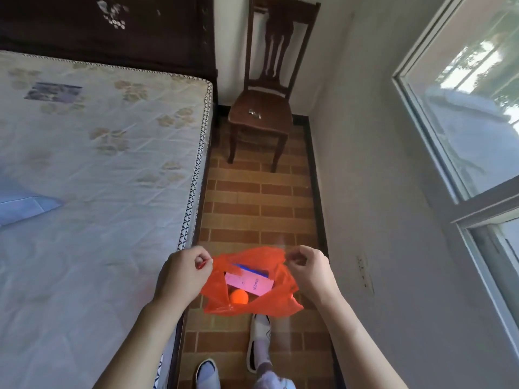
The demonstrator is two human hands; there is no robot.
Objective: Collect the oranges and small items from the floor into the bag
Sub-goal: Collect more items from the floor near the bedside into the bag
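Two bare hands hold an orange plastic bag (266, 301) open above a brick-patterned floor (252, 209). The left hand (182, 276) is curled, thumb and fingers pinched tight on the bag's left upper edge; the right hand (309, 272) pinches the right upper edge the same way, so the thin plastic is stretched between them and its mouth gapes toward the viewer. Inside the bag, just below and between the two grips, lies a pink box (250, 282) with small print too blurred to read, a blue item (252, 269) partly hidden behind it, and one orange (239, 297) sitting lower, near the left hand. The bag's bottom hangs above a white shoe (259, 343); a second shoe (206, 373) is cut off by the lower edge. To the left runs a mattress (98, 164) with a faded floral pattern. Ahead stands a dark wooden chair (264, 108), with a small pale object on its seat that is hard to make out. A window (463, 122) fills the right side.
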